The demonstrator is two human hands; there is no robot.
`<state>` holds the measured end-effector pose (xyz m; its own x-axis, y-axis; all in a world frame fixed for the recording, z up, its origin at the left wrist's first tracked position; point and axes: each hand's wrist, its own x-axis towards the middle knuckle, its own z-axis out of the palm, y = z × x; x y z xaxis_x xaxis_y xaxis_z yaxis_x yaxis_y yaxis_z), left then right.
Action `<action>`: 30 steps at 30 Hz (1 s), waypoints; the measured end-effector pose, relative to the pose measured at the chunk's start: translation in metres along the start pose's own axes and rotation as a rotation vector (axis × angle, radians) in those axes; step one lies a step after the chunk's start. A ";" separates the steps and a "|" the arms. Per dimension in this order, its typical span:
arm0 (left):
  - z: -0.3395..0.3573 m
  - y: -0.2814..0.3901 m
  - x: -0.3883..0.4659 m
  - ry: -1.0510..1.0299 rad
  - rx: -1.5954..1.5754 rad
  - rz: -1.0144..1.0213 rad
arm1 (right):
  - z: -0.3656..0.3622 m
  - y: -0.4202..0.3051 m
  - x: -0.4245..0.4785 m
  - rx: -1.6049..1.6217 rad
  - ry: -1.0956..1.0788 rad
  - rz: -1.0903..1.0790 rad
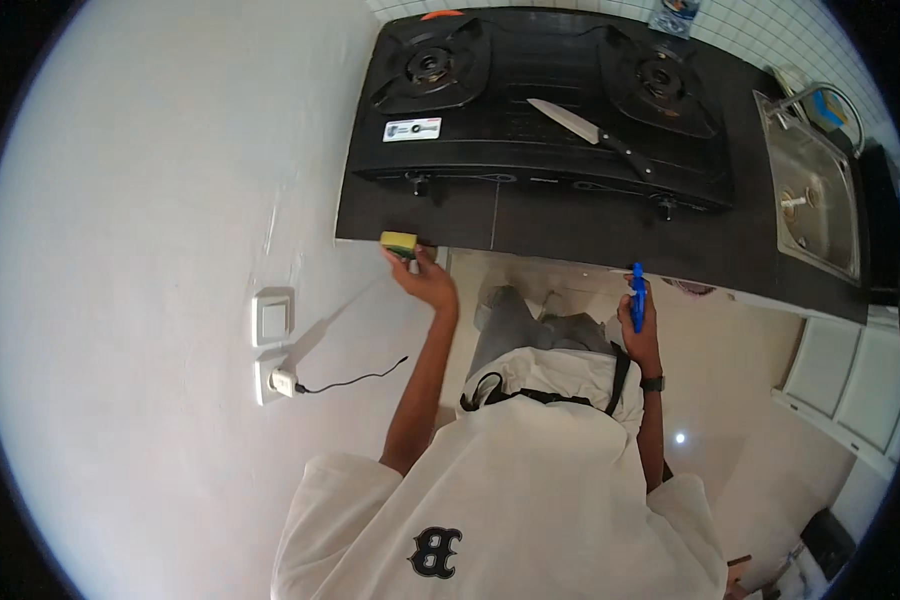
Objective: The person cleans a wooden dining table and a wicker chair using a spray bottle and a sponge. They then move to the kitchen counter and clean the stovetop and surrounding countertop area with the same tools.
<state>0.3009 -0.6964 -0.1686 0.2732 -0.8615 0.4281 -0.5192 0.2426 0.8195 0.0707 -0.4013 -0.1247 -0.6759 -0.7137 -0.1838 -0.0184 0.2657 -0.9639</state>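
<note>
My left hand [426, 283] holds a yellow and green scouring sponge [399, 244] at the front left edge of the dark countertop [570, 232]. Below the counter's front edge, my right hand [640, 322] grips a blue spray-bottle trigger head [637, 296]; whatever is under the head is hidden by the hand. Both hands are in front of the black two-burner gas stove [540, 142]. A kitchen knife [592, 139] with a black handle lies across the stove top, its blade pointing to the back left.
A steel sink [817, 195] with a curved faucet [832, 86] is set into the counter at right. On the left wall, a charger [283, 382] with a dangling black cable [356, 380] sticks out below a light switch [274, 321]. White cabinets [847, 382] stand at the right.
</note>
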 end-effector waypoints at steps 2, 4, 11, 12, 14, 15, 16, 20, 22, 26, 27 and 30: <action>0.016 0.003 -0.024 0.069 -0.053 -0.069 | 0.000 0.003 0.001 -0.021 0.015 -0.021; 0.025 0.024 -0.044 0.041 -0.164 -0.186 | -0.001 0.009 0.002 -0.041 0.017 -0.042; 0.004 0.033 -0.063 -0.193 -0.379 -0.425 | 0.003 0.023 0.007 -0.046 0.013 -0.087; 0.003 0.011 -0.051 -0.187 -0.391 -0.472 | 0.002 0.022 0.005 -0.029 0.012 -0.104; 0.000 -0.034 -0.026 -0.170 -0.405 -0.419 | 0.002 0.019 0.005 -0.054 -0.012 -0.095; 0.001 -0.050 -0.014 -0.170 -0.408 -0.317 | 0.001 0.017 0.004 -0.065 -0.015 -0.090; 0.004 -0.058 -0.005 -0.062 -0.465 -0.376 | 0.000 0.015 0.004 -0.083 -0.032 -0.086; 0.009 -0.051 0.046 0.218 -0.606 -0.624 | -0.005 0.006 -0.002 -0.138 -0.025 -0.075; 0.011 -0.064 0.058 0.174 -0.493 -0.554 | -0.010 0.006 -0.007 -0.140 -0.018 -0.062; 0.016 -0.077 0.017 -0.001 -0.418 -0.452 | -0.017 0.010 -0.012 -0.107 0.014 -0.037; 0.020 -0.070 -0.007 -0.027 -0.445 -0.478 | -0.018 0.011 -0.014 -0.110 0.023 -0.038; 0.020 0.005 -0.079 -0.280 -0.607 -0.593 | -0.016 0.005 -0.019 -0.135 0.063 -0.019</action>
<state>0.2603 -0.6364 -0.2057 0.1119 -0.9785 -0.1735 0.1841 -0.1511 0.9712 0.0715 -0.3758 -0.1232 -0.7195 -0.6783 -0.1492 -0.1273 0.3400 -0.9317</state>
